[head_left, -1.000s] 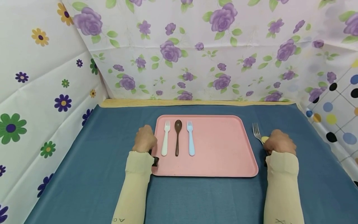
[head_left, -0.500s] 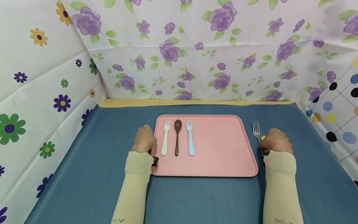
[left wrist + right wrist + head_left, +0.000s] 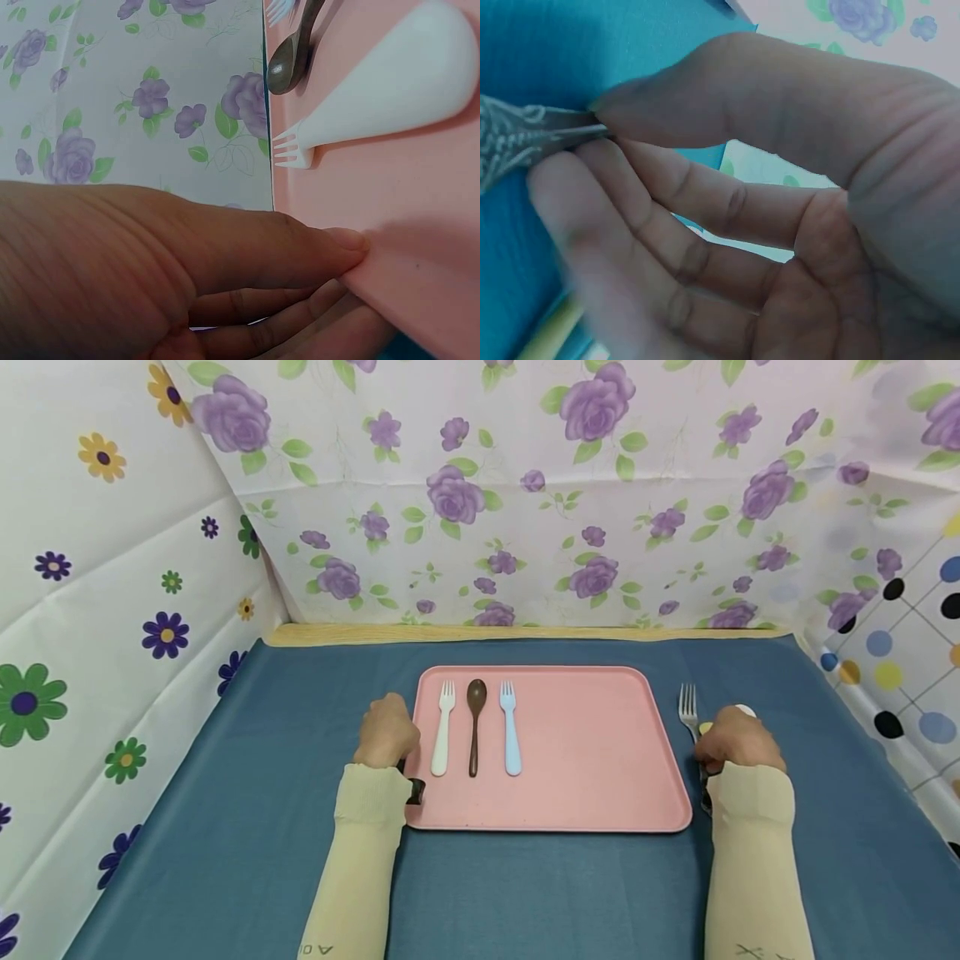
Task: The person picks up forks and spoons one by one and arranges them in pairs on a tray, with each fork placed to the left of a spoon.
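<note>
My left hand (image 3: 387,732) grips the left edge of the pink tray (image 3: 592,743), thumb on top and fingers beneath, as the left wrist view shows. On the tray lie a white fork (image 3: 442,739), a dark brown spoon (image 3: 476,718) and a light blue fork (image 3: 512,735), side by side with their heads toward the back. Right of the tray, my right hand (image 3: 741,739) pinches a metal fork (image 3: 687,706) between thumb and fingers. Its ornate handle (image 3: 517,142) shows in the right wrist view; the hand hides the fork's middle in the head view.
Partly hidden by the right hand are a yellow piece (image 3: 705,727) and a white piece (image 3: 746,710). A blue cloth (image 3: 555,893) covers the table. Flowered sheets (image 3: 525,527) rise at the back and left, a dotted one (image 3: 911,668) at the right.
My right hand has shifted a little left, onto the metal fork, which has turned slightly straighter. The left hand and the tray stay in place.
</note>
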The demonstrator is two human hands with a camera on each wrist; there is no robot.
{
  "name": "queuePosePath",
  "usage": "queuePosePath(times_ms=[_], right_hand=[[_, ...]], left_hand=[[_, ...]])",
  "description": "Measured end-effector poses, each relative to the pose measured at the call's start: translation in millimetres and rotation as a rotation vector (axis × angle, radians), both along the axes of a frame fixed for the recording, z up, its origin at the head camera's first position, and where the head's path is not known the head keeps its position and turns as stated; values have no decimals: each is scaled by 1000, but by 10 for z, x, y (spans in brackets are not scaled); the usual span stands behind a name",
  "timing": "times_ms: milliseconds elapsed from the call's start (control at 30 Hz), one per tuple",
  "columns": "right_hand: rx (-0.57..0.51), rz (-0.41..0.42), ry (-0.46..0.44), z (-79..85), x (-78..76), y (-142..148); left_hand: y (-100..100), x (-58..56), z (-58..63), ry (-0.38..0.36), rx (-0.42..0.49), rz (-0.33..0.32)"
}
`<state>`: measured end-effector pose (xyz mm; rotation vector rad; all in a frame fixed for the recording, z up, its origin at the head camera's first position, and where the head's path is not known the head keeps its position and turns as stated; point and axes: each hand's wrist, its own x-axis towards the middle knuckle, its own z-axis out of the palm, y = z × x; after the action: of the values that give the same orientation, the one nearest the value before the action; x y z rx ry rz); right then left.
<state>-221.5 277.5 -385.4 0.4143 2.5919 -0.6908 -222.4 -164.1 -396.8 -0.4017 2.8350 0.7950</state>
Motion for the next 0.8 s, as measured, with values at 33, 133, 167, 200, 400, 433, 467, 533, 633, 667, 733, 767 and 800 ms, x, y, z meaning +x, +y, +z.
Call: queuePosePath(times_ms=[33, 133, 167, 200, 400, 433, 467, 533, 633, 667, 733, 767, 800], right_hand=[[-11, 3, -3, -3, -1, -3], [-43, 4, -15, -25, -11, -3], [-56, 0, -20, -31, -13, -3], [-64, -3, -21, -36, -15, -3], [-77, -27, -11, -57, -28, -23], [-72, -28, -8, -59, -33, -27], [-67, -28, -7, -61, -38, -30], [-58, -27, -1, -63, -47, -34], [-51, -22, 13, -61, -61, -31], [-50, -22, 16, -61, -65, -31], [-52, -24, 20, -62, -73, -32], [-50, -23, 20, -65, -77, -33], [-49, -23, 20, -68, -80, -35]], left_hand=[[-1, 0, 2, 1, 1, 0], [0, 5, 8, 3, 2, -1], [1, 8, 10, 5, 1, -2], [2, 8, 11, 10, -1, -5], [8, 10, 14, 17, -7, -7], [9, 9, 15, 15, -8, -7], [9, 8, 15, 15, -7, -7], [8, 6, 16, 13, -4, -6], [8, 4, 18, 12, -1, -10], [8, 5, 19, 10, 1, -9], [8, 6, 23, 9, 3, -5], [7, 7, 23, 8, 4, -3], [7, 8, 25, 7, 4, -2]])
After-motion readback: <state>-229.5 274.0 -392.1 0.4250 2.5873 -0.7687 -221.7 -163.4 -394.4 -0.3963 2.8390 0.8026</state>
